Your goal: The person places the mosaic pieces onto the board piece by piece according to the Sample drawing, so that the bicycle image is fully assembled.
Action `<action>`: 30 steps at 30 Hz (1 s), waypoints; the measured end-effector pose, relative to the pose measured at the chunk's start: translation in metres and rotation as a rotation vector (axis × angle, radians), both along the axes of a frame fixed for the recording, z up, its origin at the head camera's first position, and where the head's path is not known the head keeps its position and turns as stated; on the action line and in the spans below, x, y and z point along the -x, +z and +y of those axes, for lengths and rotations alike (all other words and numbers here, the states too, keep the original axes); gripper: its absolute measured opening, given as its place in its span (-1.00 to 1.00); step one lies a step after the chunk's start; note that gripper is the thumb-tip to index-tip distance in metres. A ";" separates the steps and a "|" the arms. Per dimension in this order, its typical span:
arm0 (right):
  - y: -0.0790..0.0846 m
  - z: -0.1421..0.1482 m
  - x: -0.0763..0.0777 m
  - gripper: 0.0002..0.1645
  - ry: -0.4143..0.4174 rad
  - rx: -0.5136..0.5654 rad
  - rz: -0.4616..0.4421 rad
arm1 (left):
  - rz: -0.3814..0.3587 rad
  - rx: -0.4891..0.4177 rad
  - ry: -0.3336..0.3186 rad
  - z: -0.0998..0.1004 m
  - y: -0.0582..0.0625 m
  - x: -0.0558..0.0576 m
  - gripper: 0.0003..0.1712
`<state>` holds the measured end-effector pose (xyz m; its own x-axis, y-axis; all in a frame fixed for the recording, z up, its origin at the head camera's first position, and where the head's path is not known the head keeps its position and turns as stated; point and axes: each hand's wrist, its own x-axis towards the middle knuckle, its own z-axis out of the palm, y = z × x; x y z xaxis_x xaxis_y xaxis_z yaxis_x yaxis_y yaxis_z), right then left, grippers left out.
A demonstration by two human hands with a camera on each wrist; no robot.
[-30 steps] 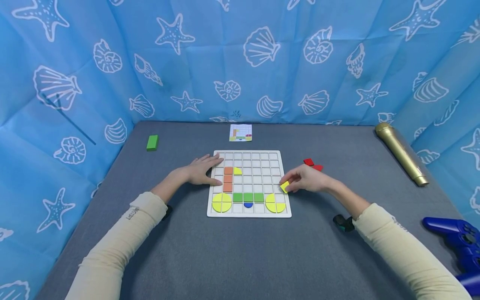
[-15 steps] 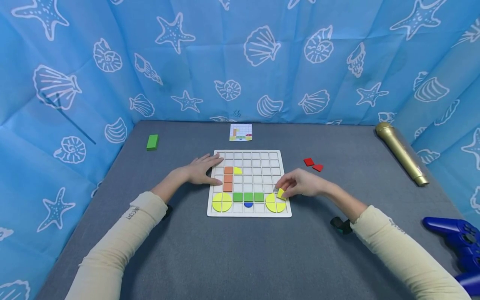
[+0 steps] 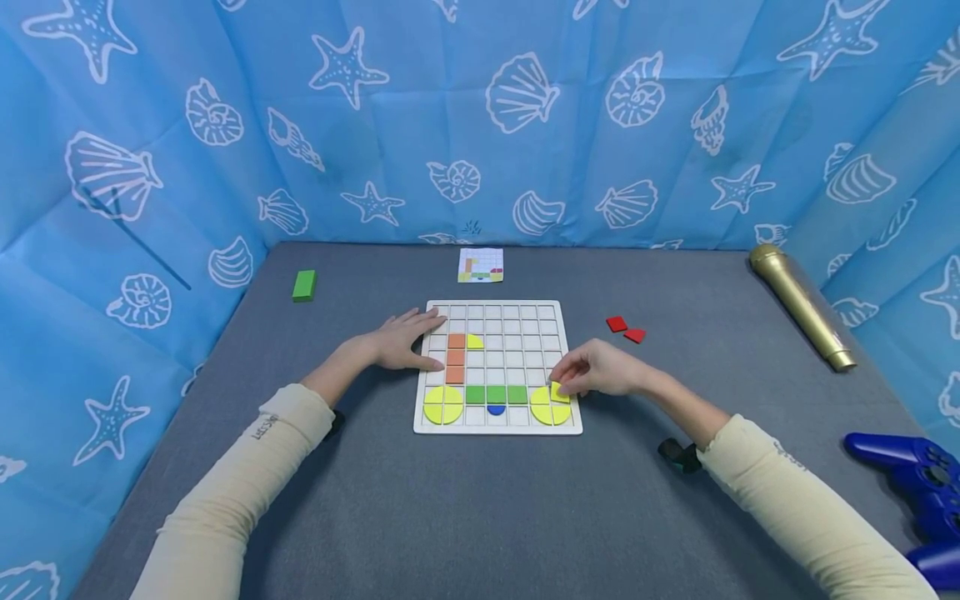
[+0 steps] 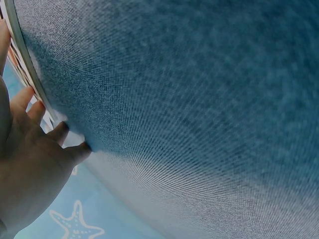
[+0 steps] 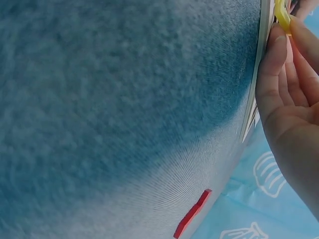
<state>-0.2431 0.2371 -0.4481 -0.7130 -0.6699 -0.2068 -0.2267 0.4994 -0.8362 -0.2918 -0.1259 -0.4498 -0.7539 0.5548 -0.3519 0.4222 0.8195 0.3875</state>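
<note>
A white grid board [image 3: 517, 321] lies mid-table, bearing orange squares [image 3: 456, 357], green squares [image 3: 497, 394], a blue half-round piece [image 3: 496, 409] and a yellow circle of quarter pieces [image 3: 443, 405] at lower left. My left hand [image 3: 399, 340] rests with spread fingers on the board's left edge. At lower right my right hand [image 3: 603, 367] pinches a yellow quarter-circle tile [image 3: 559, 392] between thumb and fingers, right over the upper right part of another yellow circle [image 3: 542, 407]. In the right wrist view the yellow tile [image 5: 282, 17] shows at the fingertips.
Two red pieces [image 3: 617, 323] lie right of the board. Behind it stands a small pattern card [image 3: 481, 265]. A green block [image 3: 303, 286] sits far left, a gold microphone [image 3: 802, 308] far right, and a blue game controller [image 3: 930, 483] at the right edge.
My right hand has moved left with the yellow tile, from the board's right edge to over the lower right circle. The red pieces have come into full view. My left hand has stayed put.
</note>
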 end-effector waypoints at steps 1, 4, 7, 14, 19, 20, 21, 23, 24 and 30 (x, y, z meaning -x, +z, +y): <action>0.000 0.000 0.000 -0.75 0.000 -0.002 0.008 | -0.001 -0.001 0.000 0.000 0.000 0.000 0.05; 0.000 -0.001 -0.001 -0.74 -0.003 -0.008 0.025 | -0.006 0.009 0.004 -0.001 -0.002 0.001 0.05; 0.000 -0.001 -0.001 -0.74 -0.012 -0.007 0.026 | -0.009 0.011 0.005 -0.001 -0.003 0.001 0.06; 0.003 -0.001 -0.002 -0.72 -0.033 0.020 -0.032 | -0.008 -0.002 0.006 -0.001 -0.001 0.000 0.05; 0.008 -0.001 -0.004 -0.67 -0.055 0.025 -0.063 | -0.003 -0.012 -0.002 -0.001 -0.001 0.001 0.05; 0.008 -0.001 -0.004 -0.66 -0.058 0.024 -0.066 | -0.003 -0.012 -0.002 -0.001 -0.001 0.000 0.05; 0.008 -0.001 -0.005 -0.66 -0.062 0.023 -0.070 | -0.001 -0.015 -0.002 -0.001 -0.001 0.000 0.05; 0.008 0.000 -0.004 -0.64 -0.064 0.022 -0.074 | 0.001 -0.018 -0.004 -0.001 -0.001 0.000 0.06; 0.007 0.000 -0.004 -0.64 -0.066 0.022 -0.078 | 0.001 -0.012 -0.004 -0.001 -0.002 0.000 0.06; 0.004 0.004 -0.003 -0.58 -0.099 0.054 -0.156 | -0.003 -0.011 -0.005 -0.001 0.000 0.000 0.06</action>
